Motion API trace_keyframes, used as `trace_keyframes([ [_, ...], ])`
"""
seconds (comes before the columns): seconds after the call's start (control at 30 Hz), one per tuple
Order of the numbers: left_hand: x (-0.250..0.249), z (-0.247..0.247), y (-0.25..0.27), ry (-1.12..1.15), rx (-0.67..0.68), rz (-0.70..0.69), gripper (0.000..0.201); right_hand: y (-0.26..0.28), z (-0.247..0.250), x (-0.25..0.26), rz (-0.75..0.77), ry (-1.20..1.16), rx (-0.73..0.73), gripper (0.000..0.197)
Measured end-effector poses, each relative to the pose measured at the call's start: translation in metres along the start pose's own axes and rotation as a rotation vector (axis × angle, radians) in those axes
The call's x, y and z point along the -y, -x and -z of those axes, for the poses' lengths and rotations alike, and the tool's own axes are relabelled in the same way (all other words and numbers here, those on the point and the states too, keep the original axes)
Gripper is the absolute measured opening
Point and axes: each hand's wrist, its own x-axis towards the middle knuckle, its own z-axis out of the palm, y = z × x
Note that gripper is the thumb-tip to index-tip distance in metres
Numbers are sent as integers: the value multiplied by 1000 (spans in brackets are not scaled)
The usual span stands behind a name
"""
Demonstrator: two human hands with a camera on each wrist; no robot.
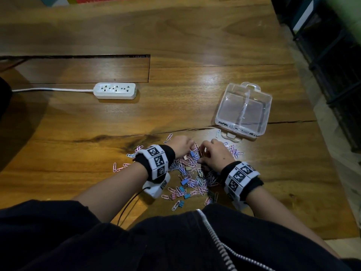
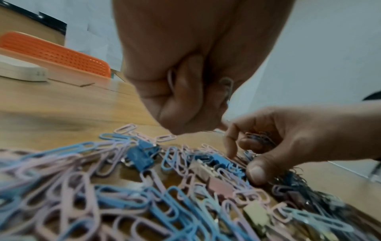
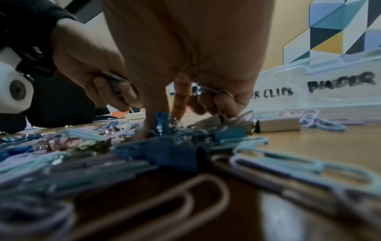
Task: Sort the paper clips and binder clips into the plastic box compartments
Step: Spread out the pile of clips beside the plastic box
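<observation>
Big wooden table (image 1: pixel 175 36), and the clear plastic box (image 1: pixel 244 108) sits open on it just past the mess, both compartments bare. The pile of paper clips (image 1: pixel 192 178) and binder clips (image 1: pixel 183 190) is right under both wrists. Left hand (image 1: pixel 180 146) is curled round a few paper clips, while the right hand (image 1: pixel 214 155) holds a bunch in curled fingers and pokes thumb and forefinger into the pile.

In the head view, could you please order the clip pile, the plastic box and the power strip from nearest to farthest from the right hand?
1. Clip pile: directly under the right hand, touching its fingers.
2. Plastic box: beyond the hand, to its right.
3. Power strip: far off to the left, past the left hand.
</observation>
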Motion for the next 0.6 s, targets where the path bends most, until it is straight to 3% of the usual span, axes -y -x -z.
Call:
trace_keyframes([
  [0.1, 9, 4, 1, 53, -22, -2, 31, 1, -3, 3, 17, 21, 17, 20],
  [0.23, 13, 4, 10, 4, -40, -13, 39, 5, -8, 5, 76, 118, 9, 21],
  [0.4, 16, -4, 19, -297, 29, -92, 26, 4, -6, 1, 61, 100, 45, 28],
  [0.53, 9, -15, 16, -445, -11, -218, 38, 2, 0, 0, -53, -174, 6, 6],
  [0.6, 5, -20, 13, -521, 16, -243, 36, 2, 7, -2, -97, -357, -3, 13],
])
